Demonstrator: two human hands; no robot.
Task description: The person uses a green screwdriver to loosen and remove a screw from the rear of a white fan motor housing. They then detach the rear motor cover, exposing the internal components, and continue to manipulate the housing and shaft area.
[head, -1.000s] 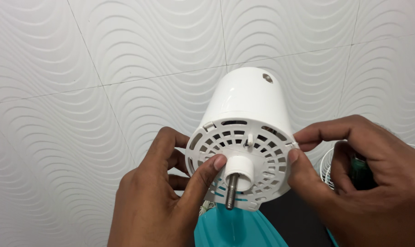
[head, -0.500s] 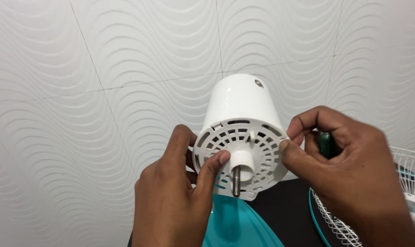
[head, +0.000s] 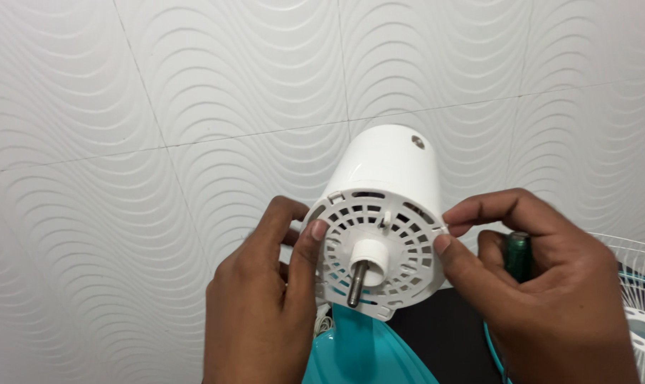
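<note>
A white fan motor housing (head: 390, 171) faces me, its vented round front plate (head: 408, 245) showing a metal shaft (head: 356, 283) at the centre. My left hand (head: 262, 306) grips the plate's left rim, thumb on the edge. My right hand (head: 543, 291) pinches the plate's right rim between thumb and forefinger. A dark green tool handle (head: 518, 254) is tucked in the right hand's palm. A teal fan part (head: 365, 355) lies just below the housing.
White wavy-patterned wall tiles (head: 159, 128) fill the background. A white wire fan guard with a teal ring (head: 639, 299) sits at the right edge. A dark surface (head: 440, 334) shows between my hands, low in the frame.
My left thumb slid from the centre hub out to the plate's left rim. The housing and both hands sit a little further right in view.
</note>
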